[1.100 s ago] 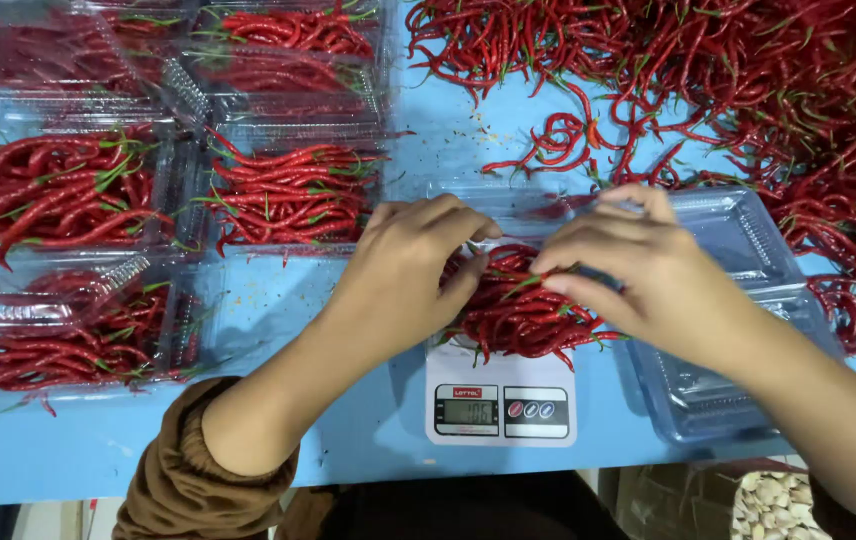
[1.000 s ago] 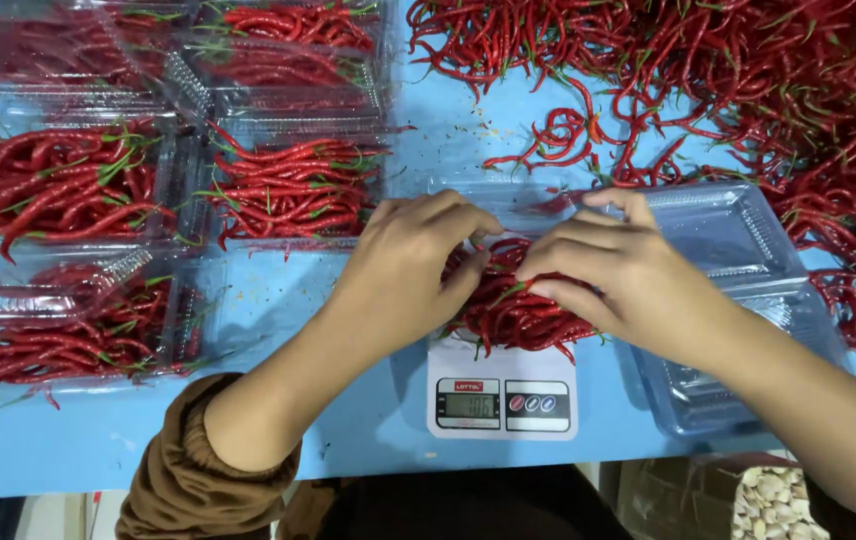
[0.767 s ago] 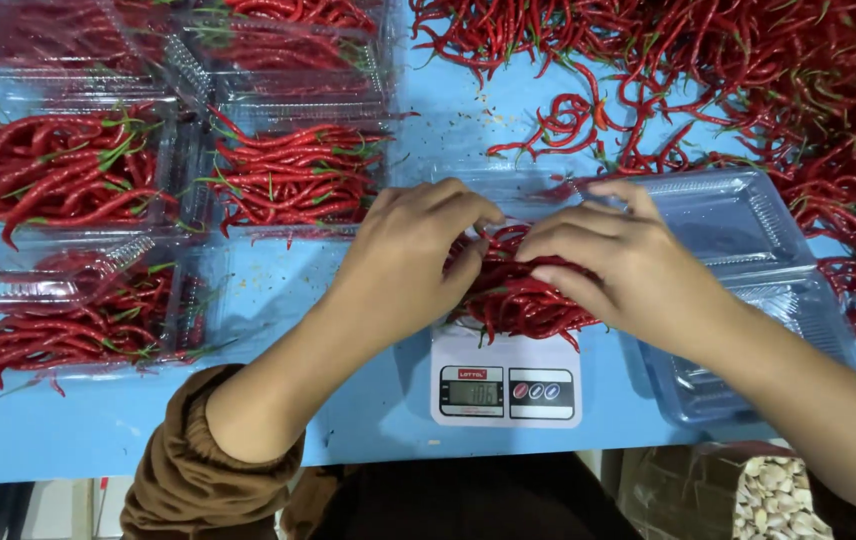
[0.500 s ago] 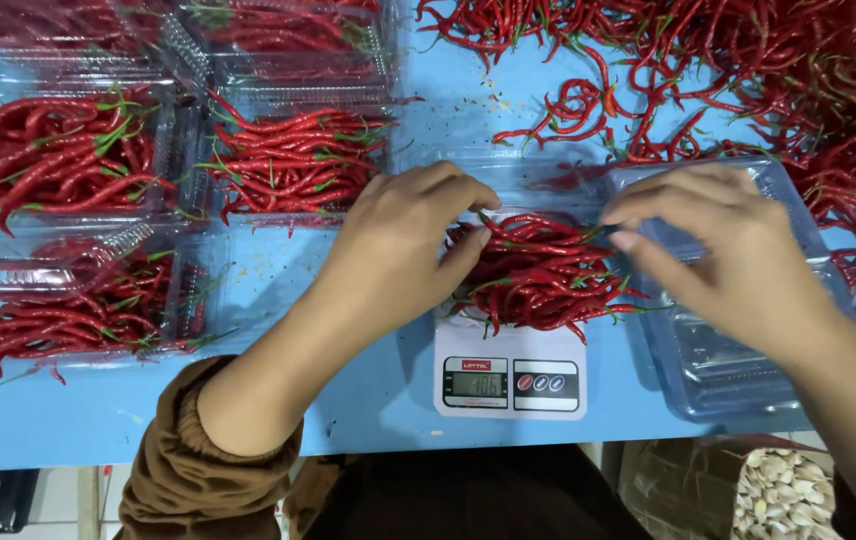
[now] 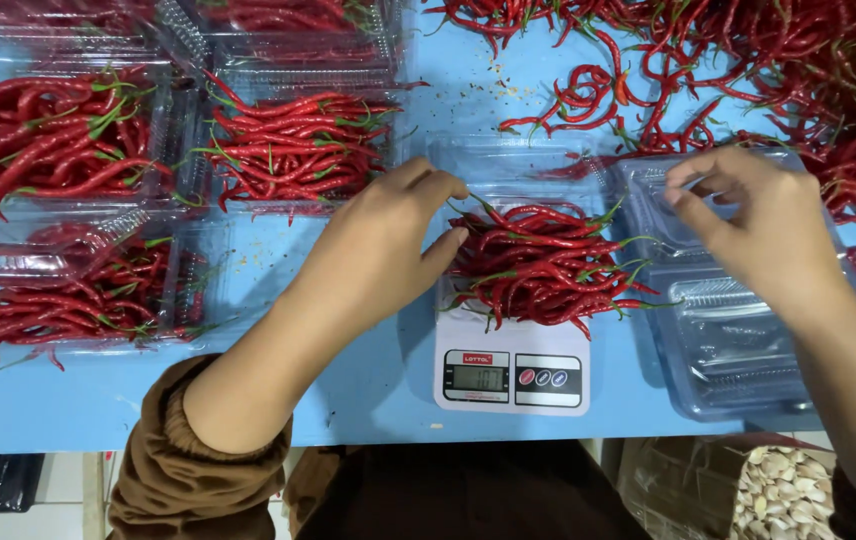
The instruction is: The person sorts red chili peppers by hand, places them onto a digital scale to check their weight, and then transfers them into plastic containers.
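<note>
The left hand (image 5: 388,240) rests against the left edge of a clear tray of red chillies (image 5: 543,265) that sits on a small white kitchen scale (image 5: 513,375). Its thumb touches the near side of the heap, its fingers curl over the far corner, and the grip is loose, clenched on nothing I can make out. The right hand (image 5: 758,225) hovers just to the right of the chillies, over a stack of empty clear trays (image 5: 728,350); its fingertips are pinched together, though whether they hold anything is too small to tell. The scale stands at the near edge of the blue surface (image 5: 368,380), right in front of the person. To the left lie several filled chilli trays (image 5: 293,145), some with lids shut. A big loose pile of chillies (image 5: 808,70) spreads across the far right of the surface. Below the edge, at the lower right, a bag of garlic cloves (image 5: 783,495) shows.
</note>
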